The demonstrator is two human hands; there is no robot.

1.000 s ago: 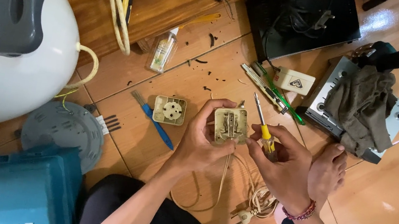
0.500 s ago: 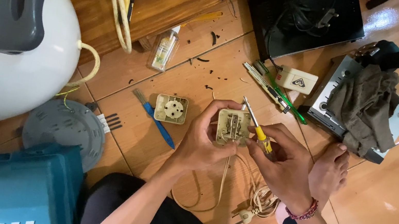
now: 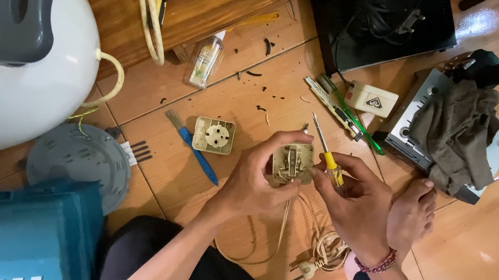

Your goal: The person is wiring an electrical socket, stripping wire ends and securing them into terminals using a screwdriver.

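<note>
Centrally, left hand [image 3: 253, 183] grips the opened socket base [image 3: 292, 163] w/ curled fingers, right hand [image 3: 354, 203] at its 3 o'clock pinches a yellow-handled screwdriver [image 3: 327, 155], socket cover [image 3: 213, 135] lying at 9 o'clock.

A blue toothbrush [image 3: 193, 147] lies beside a socket cover [image 3: 213, 135], a grey rag [image 3: 456, 133] draped over a metal box [image 3: 413, 121]

Bare floor [image 3: 254, 105] lies open ahead of my hands; the socket cover [image 3: 213, 135] and blue brush [image 3: 193, 147] crowd the left, green tools [image 3: 347, 115] the right.
</note>
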